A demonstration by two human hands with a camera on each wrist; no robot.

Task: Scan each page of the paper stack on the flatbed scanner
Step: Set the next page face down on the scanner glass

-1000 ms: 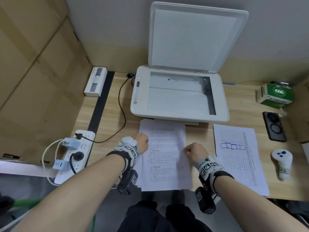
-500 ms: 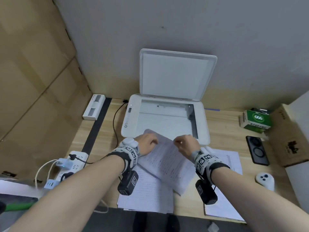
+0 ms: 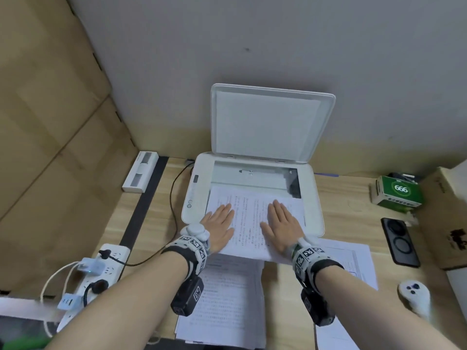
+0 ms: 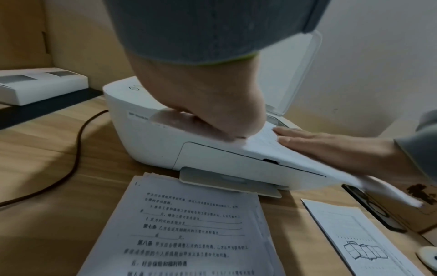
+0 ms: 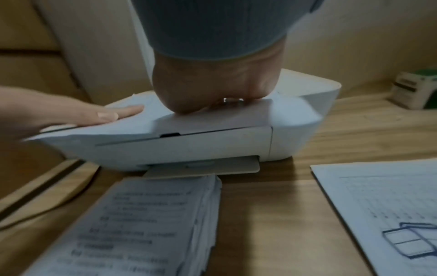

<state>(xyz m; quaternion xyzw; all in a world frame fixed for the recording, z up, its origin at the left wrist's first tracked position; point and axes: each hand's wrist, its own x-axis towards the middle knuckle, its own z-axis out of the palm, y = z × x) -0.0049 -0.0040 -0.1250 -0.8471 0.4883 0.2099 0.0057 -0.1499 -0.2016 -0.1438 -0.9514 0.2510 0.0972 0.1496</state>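
Looking from the near edge of the worktop (image 3: 290, 299) outward: one paper stack (image 3: 227, 299) lies closest, printed side up, right in front of the scanner's output tray, with one separate printed page (image 3: 353, 258) beside it on the right. Past those, both hands are flat with fingers straight, palms down on a single sheet (image 3: 250, 218) that lies printed side up across the front part of the scanner (image 3: 316, 198), its near edge hanging over the front. The left hand (image 3: 219, 228) presses the sheet's left part, the right hand (image 3: 283, 226) the right part. The far strip of the glass (image 3: 252, 173) is uncovered, and the lid (image 3: 267, 122) stands open against the wall. Off to the sides I count one power strip (image 3: 101, 274) with three plugs in it, one white controller (image 3: 414, 294), one dark phone (image 3: 400, 241), one green box (image 3: 396, 193) marked 666 and one long white box (image 3: 140, 171)
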